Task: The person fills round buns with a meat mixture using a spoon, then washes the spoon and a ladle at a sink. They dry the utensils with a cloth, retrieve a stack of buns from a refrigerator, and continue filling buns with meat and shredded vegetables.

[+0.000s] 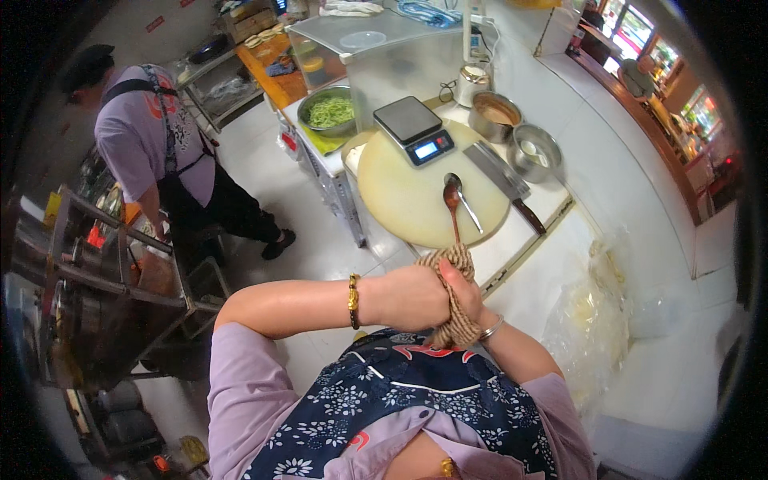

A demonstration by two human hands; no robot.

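My left hand (411,298), a beaded bracelet at its wrist, is closed around a twisted brown striped cloth (459,321). Pressed up against it, my right hand (467,289) grips the same cloth. Just beyond the hands lies a round, pale cutting board (396,204). On it are a brown spoon (452,198), its handle end hidden by the cloth, a metal spoon (469,207) and a digital kitchen scale (414,123) with its display lit. A cleaver (495,174) rests over the board's right edge, its dark handle towards me.
Two metal pots (495,114) (535,157) stand behind the cleaver. A metal bowl of shredded green vegetable (329,113) sits left of a clear plastic bin (408,66). Plastic bags (588,318) lie at right. A co-worker (156,138) stands at left beside a metal rack (114,282).
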